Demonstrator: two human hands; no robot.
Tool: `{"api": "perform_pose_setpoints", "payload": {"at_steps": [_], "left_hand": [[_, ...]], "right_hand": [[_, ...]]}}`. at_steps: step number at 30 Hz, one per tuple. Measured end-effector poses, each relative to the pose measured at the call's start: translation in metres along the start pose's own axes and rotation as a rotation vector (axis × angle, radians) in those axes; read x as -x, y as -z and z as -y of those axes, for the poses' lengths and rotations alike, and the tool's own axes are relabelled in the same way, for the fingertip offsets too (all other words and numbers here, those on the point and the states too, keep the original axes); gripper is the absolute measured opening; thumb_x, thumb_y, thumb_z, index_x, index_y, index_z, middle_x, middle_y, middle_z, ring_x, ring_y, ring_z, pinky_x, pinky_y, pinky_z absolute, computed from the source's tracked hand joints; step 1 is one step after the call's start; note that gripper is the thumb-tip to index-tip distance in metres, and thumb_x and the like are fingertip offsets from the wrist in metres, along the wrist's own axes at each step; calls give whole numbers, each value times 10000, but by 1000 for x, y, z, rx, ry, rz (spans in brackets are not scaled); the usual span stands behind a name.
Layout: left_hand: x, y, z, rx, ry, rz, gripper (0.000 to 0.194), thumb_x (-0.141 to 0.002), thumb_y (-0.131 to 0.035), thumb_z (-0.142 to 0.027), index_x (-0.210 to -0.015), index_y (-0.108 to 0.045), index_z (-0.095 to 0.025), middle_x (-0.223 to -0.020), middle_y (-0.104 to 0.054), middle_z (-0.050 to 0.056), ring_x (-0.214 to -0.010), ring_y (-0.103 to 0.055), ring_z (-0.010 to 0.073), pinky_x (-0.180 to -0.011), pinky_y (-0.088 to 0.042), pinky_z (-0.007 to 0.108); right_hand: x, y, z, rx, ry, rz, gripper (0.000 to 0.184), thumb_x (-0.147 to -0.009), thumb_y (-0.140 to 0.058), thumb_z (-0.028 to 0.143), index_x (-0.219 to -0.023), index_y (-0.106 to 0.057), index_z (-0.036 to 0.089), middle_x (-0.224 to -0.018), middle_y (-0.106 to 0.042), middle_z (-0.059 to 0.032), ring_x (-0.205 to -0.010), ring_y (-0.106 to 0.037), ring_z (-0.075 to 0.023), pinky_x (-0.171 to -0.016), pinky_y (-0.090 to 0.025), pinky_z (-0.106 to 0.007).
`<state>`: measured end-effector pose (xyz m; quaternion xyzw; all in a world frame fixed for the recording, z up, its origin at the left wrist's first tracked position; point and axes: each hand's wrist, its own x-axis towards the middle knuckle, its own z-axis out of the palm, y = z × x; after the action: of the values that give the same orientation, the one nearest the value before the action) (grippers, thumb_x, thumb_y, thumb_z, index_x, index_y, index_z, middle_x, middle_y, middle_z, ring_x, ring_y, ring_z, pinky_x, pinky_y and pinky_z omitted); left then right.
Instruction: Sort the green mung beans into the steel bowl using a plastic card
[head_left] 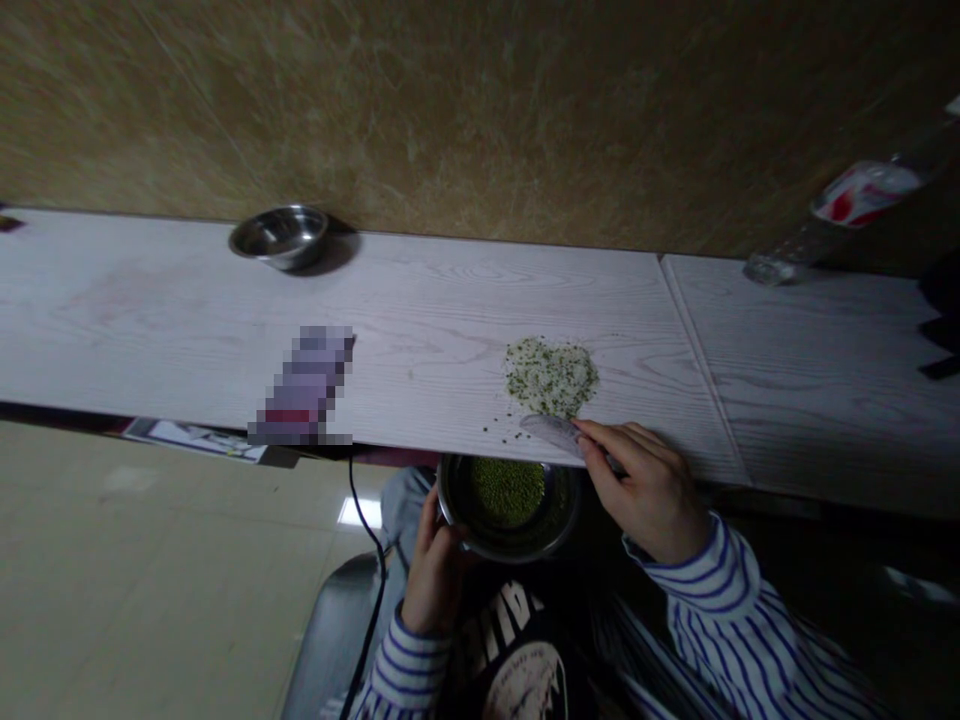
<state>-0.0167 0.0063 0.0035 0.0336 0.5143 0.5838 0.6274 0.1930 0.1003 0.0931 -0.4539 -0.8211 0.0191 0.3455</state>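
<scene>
My left hand [435,572] grips the left rim of a steel bowl [561,500], held just below the table's front edge. Green beans [508,490], which look like mung beans, cover its bottom. Between thumb and fingers, my right hand [651,490] pinches a thin, see-through, oval plastic piece [551,432]; its exact kind is unclear. That piece lies low over the tabletop, at the near edge of a spread pile of white grains mixed with green beans [553,375]. A few dark loose beans [506,438] are scattered left of it.
A second steel bowl [281,240] stands at the back left by the wall. Nearer lies a blurred-out flat object [307,385]. A clear bottle with a red label [862,195] stands at the back right. A black cable [371,530] hangs from the table edge.
</scene>
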Motion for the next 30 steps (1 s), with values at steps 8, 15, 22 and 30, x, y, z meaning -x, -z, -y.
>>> {"api": "perform_pose_setpoints", "payload": {"at_steps": [8, 15, 22, 30], "left_hand": [[2, -4, -1, -17, -20, -9, 615, -686, -725, -182, -1283, -599, -263, -1177, -693, 54, -943, -635, 223, -782, -575, 338], [2, -5, 0, -38, -37, -44, 692, -661, -707, -196, -1339, -584, -263, -1166, -698, 65, -923, -644, 239, -751, -575, 351], [3, -5, -2, -44, -42, -36, 654, -677, -685, -192, -1321, -595, -264, -1167, -697, 64, -971, -648, 249, -779, -583, 377], [1, -3, 2, -56, -40, -42, 730, -665, -693, -214, -1380, -560, -283, -1196, -678, 71, -988, -644, 267, -774, -587, 395]], "right_hand": [[5, 1, 1, -55, 1, 37, 192, -909, -574, 70, -1039, -708, 110, -871, -774, -98, -770, -716, -207, -723, -580, -349], [0, -8, 5, -81, -11, 25, 214, -909, -566, 71, -1056, -711, 126, -881, -779, -94, -775, -719, -203, -730, -582, -336], [-4, -11, 0, -13, -31, -31, 201, -903, -556, 79, -1017, -720, 103, -842, -776, -107, -742, -721, -213, -701, -584, -337], [-2, -15, 2, -6, -72, -46, 210, -901, -549, 94, -1019, -720, 127, -845, -782, -96, -743, -734, -214, -702, -593, -336]]}}
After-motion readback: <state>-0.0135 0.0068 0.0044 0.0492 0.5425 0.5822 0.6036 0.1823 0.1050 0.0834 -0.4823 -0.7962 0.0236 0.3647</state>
